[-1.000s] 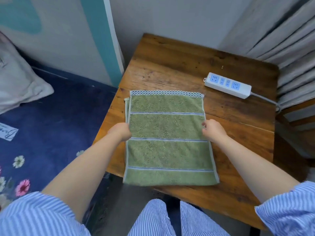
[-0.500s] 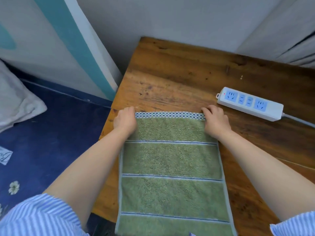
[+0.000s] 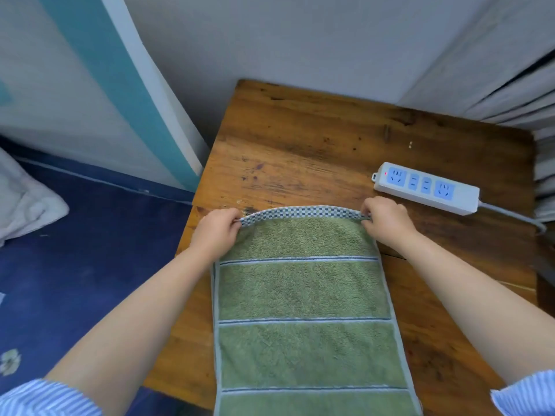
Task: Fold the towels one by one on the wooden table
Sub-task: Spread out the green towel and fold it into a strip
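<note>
A green towel (image 3: 303,295) with pale stripes and a checked far border lies lengthwise on the wooden table (image 3: 300,145), its near end running out of the frame's bottom. My left hand (image 3: 214,232) pinches the far left corner of the towel. My right hand (image 3: 386,220) pinches the far right corner. The checked edge between them is lifted slightly off the table and bows upward.
A white power strip (image 3: 426,187) with blue sockets lies on the table right of my right hand, its cable running off right. A grey curtain (image 3: 510,70) hangs at back right. A blue bedspread (image 3: 75,265) and white pillow (image 3: 27,202) lie left of the table.
My hands moved from the towel's side edges up to its far corners, closed on them and raised the checked edge slightly. The camera view tilted forward.
</note>
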`<state>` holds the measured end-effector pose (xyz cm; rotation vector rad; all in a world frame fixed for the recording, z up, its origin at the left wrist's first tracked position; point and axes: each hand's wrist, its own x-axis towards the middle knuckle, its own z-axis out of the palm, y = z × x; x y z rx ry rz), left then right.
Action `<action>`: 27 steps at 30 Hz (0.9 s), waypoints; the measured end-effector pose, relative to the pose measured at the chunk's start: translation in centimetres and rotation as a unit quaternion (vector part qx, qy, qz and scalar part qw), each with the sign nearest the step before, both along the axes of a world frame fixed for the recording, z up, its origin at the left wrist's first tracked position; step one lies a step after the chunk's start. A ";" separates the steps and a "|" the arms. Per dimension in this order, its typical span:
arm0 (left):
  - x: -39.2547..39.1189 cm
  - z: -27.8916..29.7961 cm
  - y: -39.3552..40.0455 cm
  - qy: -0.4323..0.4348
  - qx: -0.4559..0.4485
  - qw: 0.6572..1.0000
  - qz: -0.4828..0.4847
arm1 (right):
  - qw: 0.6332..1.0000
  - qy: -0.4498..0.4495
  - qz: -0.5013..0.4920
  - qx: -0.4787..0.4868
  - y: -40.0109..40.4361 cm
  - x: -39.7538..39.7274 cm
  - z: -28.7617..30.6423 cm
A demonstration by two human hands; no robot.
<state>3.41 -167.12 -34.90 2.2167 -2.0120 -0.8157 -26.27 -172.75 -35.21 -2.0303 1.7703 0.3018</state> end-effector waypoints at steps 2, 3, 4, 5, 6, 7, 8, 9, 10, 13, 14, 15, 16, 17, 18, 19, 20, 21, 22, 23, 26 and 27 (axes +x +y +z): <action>0.6 1.1 1.2 0.071 0.009 0.997 0.004 | 0.999 -0.034 -0.018 0.006 0.1 0.0 0.5; 1.0 1.6 1.9 0.104 0.026 0.994 0.009 | 0.995 -0.082 -0.050 0.017 0.3 -0.1 1.2; 1.6 2.1 2.5 0.133 0.046 0.990 0.024 | 0.984 -0.148 -0.088 0.040 0.1 -0.2 1.9; 2.2 2.5 3.1 0.159 0.069 0.984 0.046 | 0.970 -0.204 -0.113 0.071 -0.1 -0.5 2.6; 2.9 2.6 3.5 0.176 0.091 0.978 0.068 | 0.960 -0.231 -0.112 0.109 -0.5 -0.7 3.5; 3.5 2.7 3.8 0.181 0.112 0.974 0.080 | 0.957 -0.228 -0.096 0.152 -0.7 -0.9 4.2; 3.9 2.5 4.0 0.174 0.133 0.972 0.083 | 0.955 -0.209 -0.076 0.197 -1.0 -1.0 4.7; 4.1 2.2 4.1 0.155 0.154 0.973 0.076 | 0.954 -0.178 -0.057 0.235 -1.2 -1.2 4.9; 4.0 1.9 4.1 0.128 0.169 0.975 0.059 | 0.957 -0.138 -0.036 0.254 -1.4 -1.2 4.7; 3.1 0.2 3.2 0.042 0.138 0.989 0.029 | 0.982 -0.037 0.009 0.186 -1.5 -0.8 2.9; 2.7 -0.3 2.9 0.015 0.111 0.993 0.032 | 0.989 -0.027 0.015 0.145 -1.4 -0.6 2.2; 2.4 -0.6 2.5 -0.009 0.086 0.996 0.036 | 0.994 -0.026 0.014 0.102 -1.2 -0.4 1.6; 2.3 -1.1 2.2 -0.030 0.067 0.996 0.042 | 0.997 -0.031 0.012 0.064 -1.1 -0.3 1.0; 2.3 -1.4 2.0 -0.049 0.059 0.996 0.048 | 0.999 -0.036 0.010 0.038 -0.9 -0.2 0.5; 2.4 -1.8 2.0 -0.066 0.063 0.994 0.052 | 0.999 -0.042 0.011 0.027 -0.7 -0.1 0.0; 2.4 -2.1 2.1 -0.083 0.073 0.993 0.046 | 0.998 -0.047 0.016 0.026 -0.6 0.0 -0.5; 2.5 -2.4 2.2 -0.102 0.083 0.991 0.033 | 0.998 -0.054 0.023 0.030 -0.5 0.1 -0.9; 2.5 -2.8 2.4 -0.117 0.089 0.989 0.016 | 0.997 -0.058 0.030 0.038 -0.5 0.3 -1.0; 2.5 -3.0 2.7 -0.121 0.087 0.989 0.010 | 0.996 -0.061 0.037 0.046 -0.5 0.5 -1.1; 2.5 -3.2 2.9 -0.115 0.084 0.990 0.019 | 0.996 -0.062 0.044 0.050 -0.5 0.6 -1.2; 3.0 -3.4 3.0 -0.085 0.089 0.991 0.044 | 0.995 -0.070 0.050 0.058 -0.7 0.9 -1.3; 3.2 -3.4 3.0 -0.077 0.091 0.992 0.040 | 0.994 -0.072 0.049 0.065 -0.9 1.0 -1.2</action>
